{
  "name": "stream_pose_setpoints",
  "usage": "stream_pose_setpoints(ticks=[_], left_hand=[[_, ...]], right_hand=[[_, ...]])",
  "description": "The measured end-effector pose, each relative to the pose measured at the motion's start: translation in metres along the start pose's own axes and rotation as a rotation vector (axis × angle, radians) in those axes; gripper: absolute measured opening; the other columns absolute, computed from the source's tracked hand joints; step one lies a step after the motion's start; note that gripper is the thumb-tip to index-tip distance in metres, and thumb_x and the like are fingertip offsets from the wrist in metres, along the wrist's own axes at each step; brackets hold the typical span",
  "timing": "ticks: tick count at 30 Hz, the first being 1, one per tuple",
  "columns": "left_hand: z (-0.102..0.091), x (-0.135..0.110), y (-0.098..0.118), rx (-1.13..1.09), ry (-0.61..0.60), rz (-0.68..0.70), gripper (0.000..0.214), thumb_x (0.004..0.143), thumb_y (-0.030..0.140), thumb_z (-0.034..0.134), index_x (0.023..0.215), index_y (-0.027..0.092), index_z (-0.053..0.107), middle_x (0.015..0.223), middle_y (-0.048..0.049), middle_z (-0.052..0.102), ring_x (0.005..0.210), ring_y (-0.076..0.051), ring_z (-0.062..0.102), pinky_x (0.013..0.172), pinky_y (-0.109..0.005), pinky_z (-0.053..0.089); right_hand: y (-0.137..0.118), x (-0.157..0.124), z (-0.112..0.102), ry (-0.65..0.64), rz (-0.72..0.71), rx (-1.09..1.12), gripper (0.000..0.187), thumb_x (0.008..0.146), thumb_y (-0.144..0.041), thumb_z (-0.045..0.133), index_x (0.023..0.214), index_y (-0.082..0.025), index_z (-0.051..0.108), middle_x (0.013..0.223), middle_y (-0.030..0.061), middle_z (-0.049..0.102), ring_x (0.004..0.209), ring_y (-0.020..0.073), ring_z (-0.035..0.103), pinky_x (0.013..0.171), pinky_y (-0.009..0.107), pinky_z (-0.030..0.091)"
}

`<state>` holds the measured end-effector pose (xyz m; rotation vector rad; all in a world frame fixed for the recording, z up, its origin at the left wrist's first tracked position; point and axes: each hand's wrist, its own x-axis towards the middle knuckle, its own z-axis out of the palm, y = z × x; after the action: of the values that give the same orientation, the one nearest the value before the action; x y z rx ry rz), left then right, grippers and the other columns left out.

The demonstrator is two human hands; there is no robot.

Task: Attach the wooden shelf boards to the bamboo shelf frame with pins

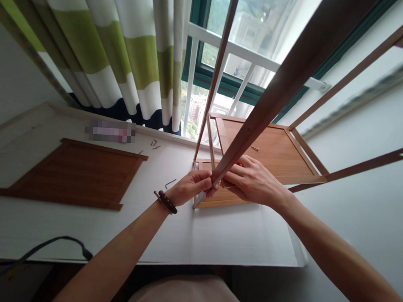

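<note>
A wooden shelf frame (276, 151) lies tipped on the white table (216, 238), its long brown legs reaching up toward me. My left hand (190, 187), with a bead bracelet on the wrist, is closed round the lower end of the nearest leg (258, 118). My right hand (252, 179) rests against the same leg from the right, fingers curled on it and on the lower shelf panel (219, 197). Whether a tool sits between my fingers is hidden.
A separate brown slatted panel (73, 173) lies flat on the table's left half. An Allen key (170, 183) and several small screws (154, 144) lie near the window side. Striped curtains (125, 50) hang behind; a black cable (55, 242) crosses the near edge.
</note>
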<state>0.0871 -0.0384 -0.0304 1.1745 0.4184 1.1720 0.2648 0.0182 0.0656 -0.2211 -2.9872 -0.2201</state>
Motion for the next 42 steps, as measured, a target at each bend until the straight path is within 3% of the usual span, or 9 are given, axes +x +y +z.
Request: stream_pose_setpoints(ticks=[10, 18, 42], left_hand=[[0.0, 0.004, 0.0, 0.029, -0.079, -0.028, 0.028, 0.081, 0.04, 0.051, 0.078, 0.011, 0.054, 0.062, -0.0012, 0.049, 0.056, -0.01, 0.044, 0.056, -0.025, 0.034], [0.003, 0.005, -0.005, -0.005, -0.022, -0.023, 0.029, 0.08, 0.04, 0.052, 0.076, 0.012, 0.053, 0.062, -0.0022, 0.05, 0.056, -0.01, 0.043, 0.056, -0.026, 0.032], [0.003, 0.011, -0.004, 0.012, -0.058, -0.009, 0.028, 0.081, 0.038, 0.051, 0.073, 0.011, 0.053, 0.063, -0.0025, 0.049, 0.056, -0.01, 0.043, 0.055, -0.026, 0.032]], right_hand=[[0.002, 0.002, 0.001, 0.034, -0.013, -0.059, 0.016, 0.086, -0.027, 0.042, 0.084, -0.018, 0.054, 0.083, 0.0056, 0.057, 0.075, 0.0181, 0.043, 0.067, 0.032, 0.033], [0.001, 0.001, 0.003, 0.017, -0.024, -0.082, 0.016, 0.086, -0.025, 0.04, 0.086, -0.016, 0.054, 0.081, 0.0062, 0.057, 0.075, 0.0184, 0.042, 0.067, 0.031, 0.032], [0.004, 0.001, 0.008, 0.014, -0.025, -0.033, 0.016, 0.087, -0.02, 0.037, 0.085, -0.015, 0.052, 0.083, 0.0077, 0.054, 0.076, 0.0189, 0.042, 0.068, 0.034, 0.033]])
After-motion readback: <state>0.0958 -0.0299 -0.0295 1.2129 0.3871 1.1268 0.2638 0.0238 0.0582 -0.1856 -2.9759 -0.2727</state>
